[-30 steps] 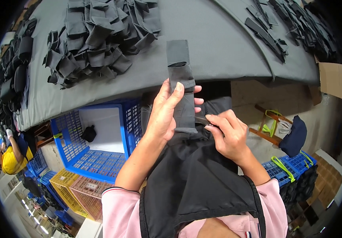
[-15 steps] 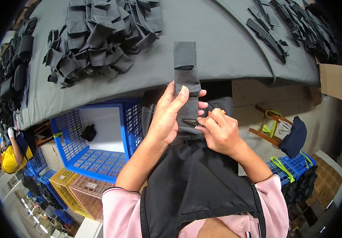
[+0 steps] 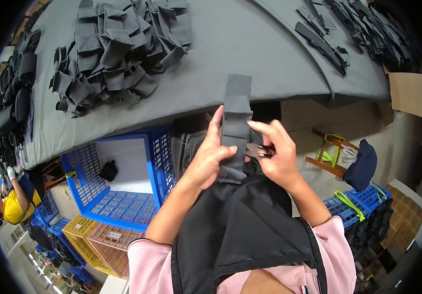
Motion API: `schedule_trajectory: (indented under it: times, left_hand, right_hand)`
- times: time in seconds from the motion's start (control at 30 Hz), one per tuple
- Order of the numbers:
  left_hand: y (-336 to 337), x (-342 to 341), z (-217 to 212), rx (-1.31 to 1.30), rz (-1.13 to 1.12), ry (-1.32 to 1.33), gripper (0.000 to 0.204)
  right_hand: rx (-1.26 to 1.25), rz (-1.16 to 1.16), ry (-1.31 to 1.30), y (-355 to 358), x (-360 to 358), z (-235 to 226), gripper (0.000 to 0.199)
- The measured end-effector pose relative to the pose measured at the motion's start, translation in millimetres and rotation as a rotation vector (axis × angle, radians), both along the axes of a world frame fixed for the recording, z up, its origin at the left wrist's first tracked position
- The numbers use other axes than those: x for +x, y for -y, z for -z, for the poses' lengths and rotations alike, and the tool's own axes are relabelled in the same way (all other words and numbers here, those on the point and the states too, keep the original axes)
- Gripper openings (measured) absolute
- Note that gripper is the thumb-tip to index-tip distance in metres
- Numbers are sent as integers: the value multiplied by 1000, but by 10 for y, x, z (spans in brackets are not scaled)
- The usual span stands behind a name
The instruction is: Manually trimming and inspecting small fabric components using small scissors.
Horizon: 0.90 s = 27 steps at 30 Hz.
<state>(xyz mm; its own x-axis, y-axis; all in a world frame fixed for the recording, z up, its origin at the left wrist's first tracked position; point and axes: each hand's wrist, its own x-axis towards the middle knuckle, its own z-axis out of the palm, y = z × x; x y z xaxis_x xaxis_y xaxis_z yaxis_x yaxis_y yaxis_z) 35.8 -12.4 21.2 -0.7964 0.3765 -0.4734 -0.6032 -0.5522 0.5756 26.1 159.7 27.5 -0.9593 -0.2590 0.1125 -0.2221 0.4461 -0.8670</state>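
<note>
A dark grey fabric strip, sewn into folded sections, runs lengthwise over my lap, its far end near the table edge. My left hand grips it from the left side, thumb on top and fingers partly hidden. In my right hand is a small pair of thread snips, blades pointing left at the strip's right edge. The right index finger and thumb reach toward the strip above the snips. Loose threads show left of the strip. A black apron covers my front.
A grey-covered table lies ahead, with a heap of similar strips on the left and narrow dark pieces on the right. A blue crate stands left, a wooden stool right. A person in yellow is far left.
The strip has come nearer to me and its folds have shifted. My right hand has moved up slightly and its index finger has extended, with the snips still held.
</note>
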Motion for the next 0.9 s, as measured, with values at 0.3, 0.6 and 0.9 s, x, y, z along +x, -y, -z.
schedule_trajectory:
  times: [0.3,0.6,0.9]
  left_hand:
    - [-122,256,-12,-153,-46,-85,68]
    - [-12,7,79,-950,73,-935,64]
    - [28,29,161,-859,0,-740,50]
  right_hand:
    - [-636,315,365,156,-260,156,8]
    - [-615,128,698,91,-400,150,14]
    - [-483,188,583,18,-196,190,15]
